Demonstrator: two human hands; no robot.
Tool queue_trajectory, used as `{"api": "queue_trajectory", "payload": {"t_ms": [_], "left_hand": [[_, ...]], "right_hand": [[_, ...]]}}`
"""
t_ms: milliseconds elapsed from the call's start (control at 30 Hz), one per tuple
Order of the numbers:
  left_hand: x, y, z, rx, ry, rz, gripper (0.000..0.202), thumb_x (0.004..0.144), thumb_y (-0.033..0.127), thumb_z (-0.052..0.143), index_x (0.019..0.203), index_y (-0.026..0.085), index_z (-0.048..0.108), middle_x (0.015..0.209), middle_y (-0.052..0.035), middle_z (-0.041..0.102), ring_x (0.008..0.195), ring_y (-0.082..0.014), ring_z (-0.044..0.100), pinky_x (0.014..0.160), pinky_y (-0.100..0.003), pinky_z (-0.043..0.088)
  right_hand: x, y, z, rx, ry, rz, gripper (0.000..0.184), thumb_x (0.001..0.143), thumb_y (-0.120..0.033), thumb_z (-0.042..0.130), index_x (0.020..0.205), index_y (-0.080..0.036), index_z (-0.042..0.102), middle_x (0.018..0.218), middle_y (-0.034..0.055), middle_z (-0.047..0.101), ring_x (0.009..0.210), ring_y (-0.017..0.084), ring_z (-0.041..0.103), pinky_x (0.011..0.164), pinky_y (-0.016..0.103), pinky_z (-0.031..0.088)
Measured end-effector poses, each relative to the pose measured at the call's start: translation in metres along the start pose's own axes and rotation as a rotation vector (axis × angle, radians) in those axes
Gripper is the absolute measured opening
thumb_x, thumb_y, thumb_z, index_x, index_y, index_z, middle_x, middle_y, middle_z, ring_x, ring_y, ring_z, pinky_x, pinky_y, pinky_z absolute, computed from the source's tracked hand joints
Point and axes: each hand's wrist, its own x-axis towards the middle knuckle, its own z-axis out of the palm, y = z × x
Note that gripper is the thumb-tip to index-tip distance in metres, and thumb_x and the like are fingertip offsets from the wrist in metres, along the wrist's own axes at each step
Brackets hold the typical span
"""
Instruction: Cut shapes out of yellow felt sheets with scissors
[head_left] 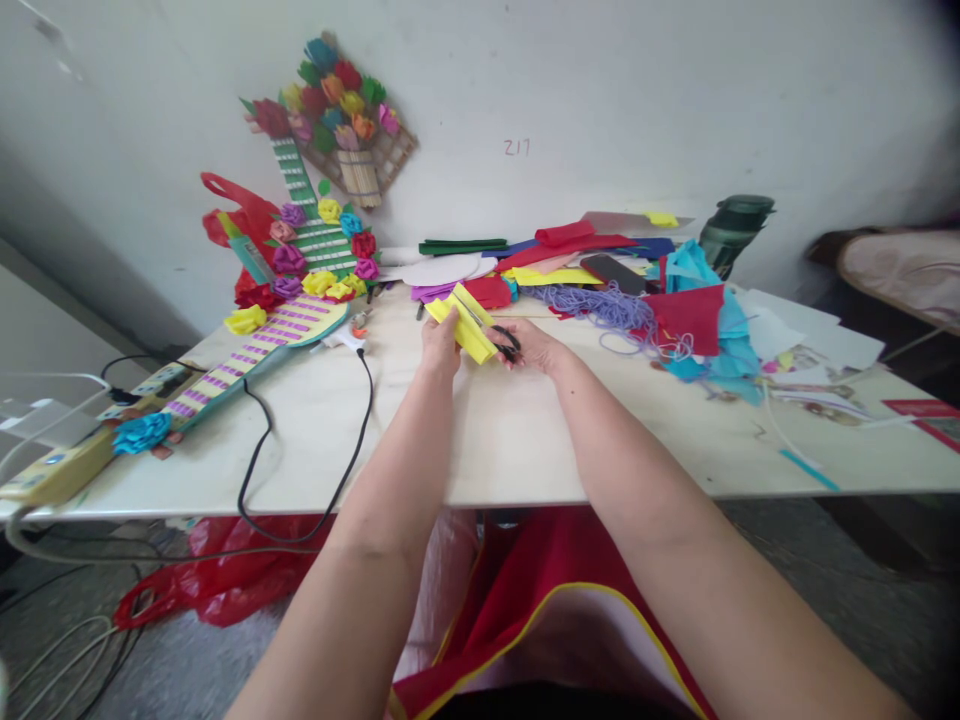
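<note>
Over the middle of the white table, my left hand (441,340) grips a folded strip of yellow crepe paper (472,335) by its left side. My right hand (529,345) is closed on the black handles of a pair of scissors (507,344). The metal blades lie along the yellow paper, pointing up and to the left; whether they are cutting through it I cannot tell. Both hands are close together, raised a little above the tabletop.
Coloured paper (577,245) and purple yarn (592,303) are piled at the back. A green bottle (731,235) stands back right. On the left are guitar-shaped decorations (259,355) with paper flowers, a black cable (365,400) and a power strip (64,465).
</note>
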Motion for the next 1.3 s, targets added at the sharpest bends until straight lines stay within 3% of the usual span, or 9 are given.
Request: {"api": "queue_trajectory", "payload": {"t_ms": [467, 700, 1033, 1300], "left_hand": [[-0.001, 0.002, 0.000, 0.000, 0.004, 0.004, 0.024, 0.065, 0.026, 0.075, 0.079, 0.018, 0.058, 0.074, -0.0029, 0.067, 0.083, -0.0206, 0.067, 0.076, -0.030, 0.052], [0.001, 0.002, -0.001, -0.003, 0.001, 0.015, 0.023, 0.067, 0.026, 0.074, 0.081, 0.018, 0.058, 0.076, -0.0035, 0.068, 0.084, -0.0211, 0.067, 0.078, -0.032, 0.053], [0.003, 0.001, -0.003, -0.039, 0.003, 0.018, 0.025, 0.064, 0.027, 0.076, 0.079, 0.017, 0.058, 0.075, -0.0040, 0.067, 0.088, -0.0226, 0.067, 0.080, -0.032, 0.051], [0.005, -0.001, -0.005, -0.021, 0.000, 0.043, 0.032, 0.057, 0.030, 0.079, 0.078, 0.018, 0.058, 0.068, -0.0010, 0.065, 0.075, -0.0189, 0.066, 0.071, -0.028, 0.051]], "right_hand": [[-0.004, -0.007, 0.004, 0.036, 0.045, 0.035, 0.028, 0.073, -0.038, 0.067, 0.066, -0.018, 0.048, 0.044, -0.0066, 0.048, 0.031, 0.005, 0.040, 0.029, 0.016, 0.020], [-0.004, -0.009, 0.007, 0.047, 0.072, 0.026, 0.023, 0.074, -0.032, 0.068, 0.068, -0.016, 0.052, 0.040, -0.0078, 0.045, 0.031, 0.005, 0.037, 0.031, 0.016, 0.025], [-0.004, -0.008, 0.005, 0.018, 0.030, 0.040, 0.027, 0.074, -0.034, 0.069, 0.067, -0.017, 0.050, 0.043, -0.0063, 0.049, 0.031, 0.005, 0.040, 0.030, 0.016, 0.022], [0.001, 0.002, 0.001, 0.023, 0.004, 0.014, 0.029, 0.074, -0.040, 0.066, 0.069, -0.017, 0.050, 0.046, -0.0045, 0.053, 0.032, 0.006, 0.045, 0.028, 0.016, 0.021]]}}
